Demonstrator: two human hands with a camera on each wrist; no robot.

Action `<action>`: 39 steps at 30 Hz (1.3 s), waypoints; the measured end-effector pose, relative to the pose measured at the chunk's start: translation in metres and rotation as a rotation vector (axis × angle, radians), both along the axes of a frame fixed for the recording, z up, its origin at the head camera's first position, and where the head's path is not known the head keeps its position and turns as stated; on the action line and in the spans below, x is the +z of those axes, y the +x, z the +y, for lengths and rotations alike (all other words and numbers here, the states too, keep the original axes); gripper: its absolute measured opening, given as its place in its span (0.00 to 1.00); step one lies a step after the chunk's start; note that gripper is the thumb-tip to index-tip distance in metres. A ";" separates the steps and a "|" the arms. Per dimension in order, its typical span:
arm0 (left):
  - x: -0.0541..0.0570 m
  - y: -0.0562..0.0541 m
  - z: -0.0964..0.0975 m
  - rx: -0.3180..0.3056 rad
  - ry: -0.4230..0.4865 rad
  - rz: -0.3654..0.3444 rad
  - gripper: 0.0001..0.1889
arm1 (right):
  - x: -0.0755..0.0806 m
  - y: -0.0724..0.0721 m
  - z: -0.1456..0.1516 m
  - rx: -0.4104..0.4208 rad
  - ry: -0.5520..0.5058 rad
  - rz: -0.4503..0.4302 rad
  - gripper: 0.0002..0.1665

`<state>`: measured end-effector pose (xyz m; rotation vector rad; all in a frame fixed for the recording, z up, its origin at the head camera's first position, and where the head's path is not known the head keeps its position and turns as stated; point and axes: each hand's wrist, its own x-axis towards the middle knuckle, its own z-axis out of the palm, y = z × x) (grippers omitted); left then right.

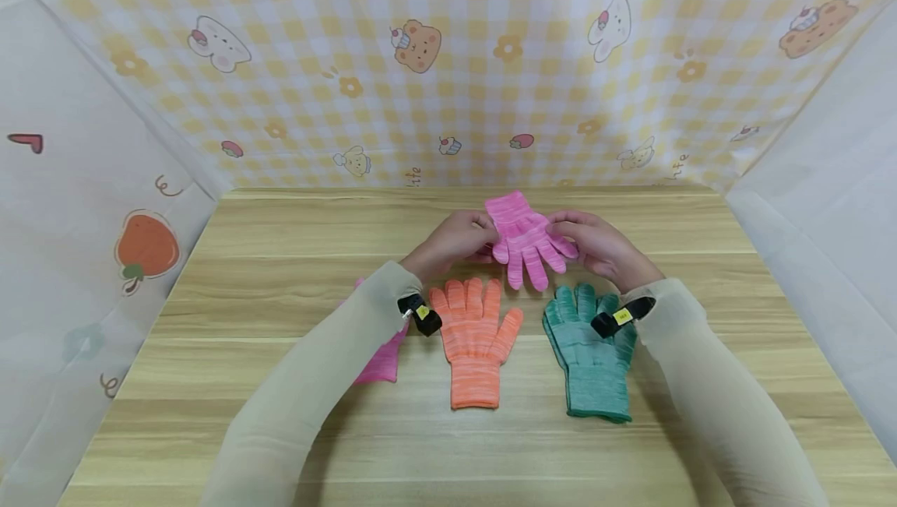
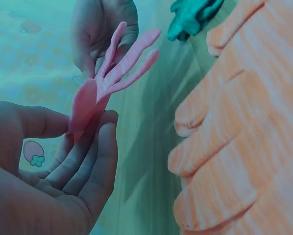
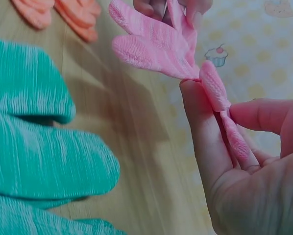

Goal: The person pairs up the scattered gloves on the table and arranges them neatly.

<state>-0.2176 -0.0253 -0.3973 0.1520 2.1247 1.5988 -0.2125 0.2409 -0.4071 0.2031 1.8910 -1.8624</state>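
A pink knit glove [image 1: 522,230] is held up above the far half of the table, its cuff pointing away and its fingers toward me. My left hand [image 1: 462,236] pinches its left edge near the thumb; the left wrist view shows thumb and fingertips on the fabric. On the opposite edge my right hand [image 1: 596,246] grips it between thumb and fingers [image 3: 200,122]. Below lie an orange glove [image 1: 476,343] and, under my right wrist, green gloves [image 1: 596,374] stacked together. Another pink glove [image 1: 381,359] is partly hidden beneath my left forearm.
The wooden table [image 1: 532,460] ends at a yellow checked cloth [image 1: 476,102] hanging behind it. White printed cloth [image 1: 77,203] hangs along the left side, and pale cloth [image 1: 827,180] along the right. Each wrist wears a small black camera [image 1: 420,315].
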 end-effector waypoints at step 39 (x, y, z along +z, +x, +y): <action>0.029 0.050 -0.027 0.059 0.202 0.051 0.03 | 0.028 0.039 -0.021 -0.019 -0.374 0.051 0.12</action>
